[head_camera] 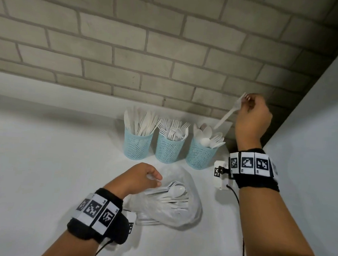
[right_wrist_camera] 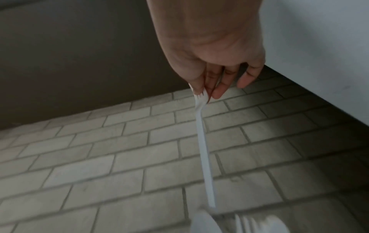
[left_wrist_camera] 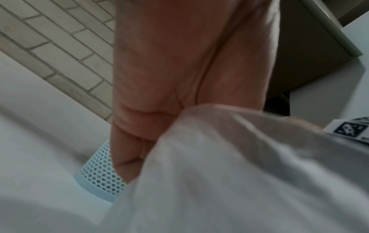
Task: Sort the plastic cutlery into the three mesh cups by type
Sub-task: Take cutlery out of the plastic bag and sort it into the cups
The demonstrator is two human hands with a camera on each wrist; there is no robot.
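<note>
Fork [head_camera: 230,111], pinched at its tines by the right hand [head_camera: 252,116], handle dipping toward the rightmost mesh cup [head_camera: 201,157]; looks light, thin, springy; left hand [head_camera: 142,177] grips the bag [head_camera: 179,212] on the worktop [head_camera: 45,160].

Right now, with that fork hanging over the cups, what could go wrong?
The right hand pinches the fork by its prongs, handle down over the right cup, which holds mostly spoons. Dropped here, it may land in the wrong cup; forks fill the middle cup. The fingertip pinch looks light, so it might slip. The left hand grips the bag; tugging could spill it.
</note>
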